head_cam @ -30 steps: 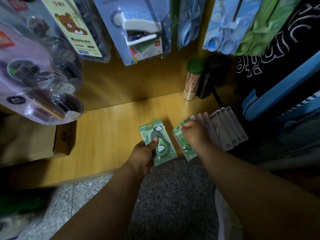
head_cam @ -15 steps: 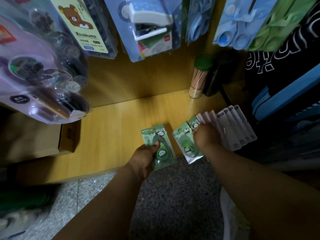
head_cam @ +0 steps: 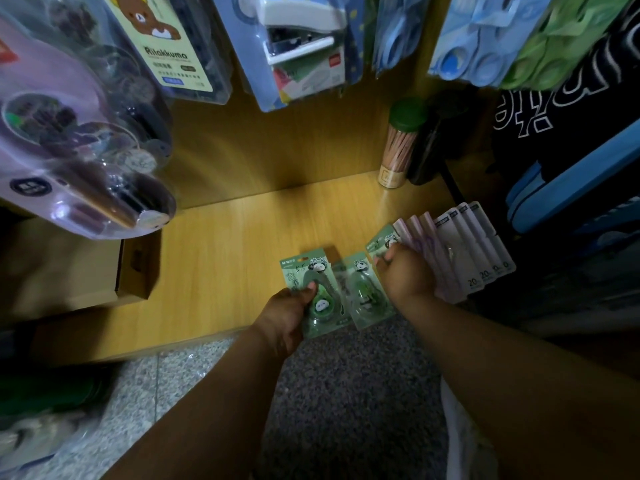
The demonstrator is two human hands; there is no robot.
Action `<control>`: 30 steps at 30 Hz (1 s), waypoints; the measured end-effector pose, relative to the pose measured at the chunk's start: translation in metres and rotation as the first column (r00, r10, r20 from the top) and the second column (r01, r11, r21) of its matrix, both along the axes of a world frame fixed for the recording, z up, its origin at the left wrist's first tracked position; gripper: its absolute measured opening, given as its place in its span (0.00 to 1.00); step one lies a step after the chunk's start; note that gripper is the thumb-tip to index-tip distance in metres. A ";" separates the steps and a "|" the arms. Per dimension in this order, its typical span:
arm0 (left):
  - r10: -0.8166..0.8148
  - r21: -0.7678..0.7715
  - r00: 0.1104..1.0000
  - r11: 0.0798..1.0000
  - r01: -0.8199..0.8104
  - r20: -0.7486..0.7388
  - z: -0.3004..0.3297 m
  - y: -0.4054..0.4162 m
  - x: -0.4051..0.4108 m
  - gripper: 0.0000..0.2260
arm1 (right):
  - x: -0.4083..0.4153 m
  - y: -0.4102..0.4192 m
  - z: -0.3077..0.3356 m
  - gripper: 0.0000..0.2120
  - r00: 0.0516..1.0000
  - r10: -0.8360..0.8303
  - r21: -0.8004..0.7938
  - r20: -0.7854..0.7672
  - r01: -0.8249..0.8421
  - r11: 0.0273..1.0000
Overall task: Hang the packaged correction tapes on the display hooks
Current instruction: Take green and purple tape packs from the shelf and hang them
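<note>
My left hand (head_cam: 284,315) grips a green packaged correction tape (head_cam: 313,289) with a panda print, thumb across its blister. A second green pack (head_cam: 362,292) lies beside it on the wooden shelf (head_cam: 221,258) near the front edge. My right hand (head_cam: 407,275) rests with curled fingers on a third green pack (head_cam: 382,242), whose top corner shows above the knuckles. A fan of pink and white packs (head_cam: 464,247) lies just right of that hand. No bare hook shows in this view.
Packaged goods hang above: a bear-print pack (head_cam: 162,39), a stapler pack (head_cam: 298,46), blue and green scissors (head_cam: 485,53). A green-lidded tube of sticks (head_cam: 398,147) stands at the shelf's back. A cardboard box (head_cam: 86,268) sits left. Speckled floor (head_cam: 346,393) lies below.
My right hand moved right off the second green pack, leaving it on the shelf, and now sits over the third pack by the fan. My left hand keeps its pack.
</note>
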State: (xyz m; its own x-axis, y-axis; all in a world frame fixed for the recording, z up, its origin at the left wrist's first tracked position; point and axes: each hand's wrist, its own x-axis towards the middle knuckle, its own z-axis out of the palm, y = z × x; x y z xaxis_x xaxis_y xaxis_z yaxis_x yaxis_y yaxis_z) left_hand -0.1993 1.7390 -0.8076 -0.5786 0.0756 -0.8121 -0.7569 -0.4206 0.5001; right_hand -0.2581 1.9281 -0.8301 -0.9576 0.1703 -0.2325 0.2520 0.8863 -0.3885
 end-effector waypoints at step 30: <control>0.228 -0.192 0.973 0.955 -0.228 -0.022 -0.045 -0.039 0.023 0.19 | 0.049 -0.022 -0.020 0.09 0.668 -0.096 -0.656 0.738 0.743 0.131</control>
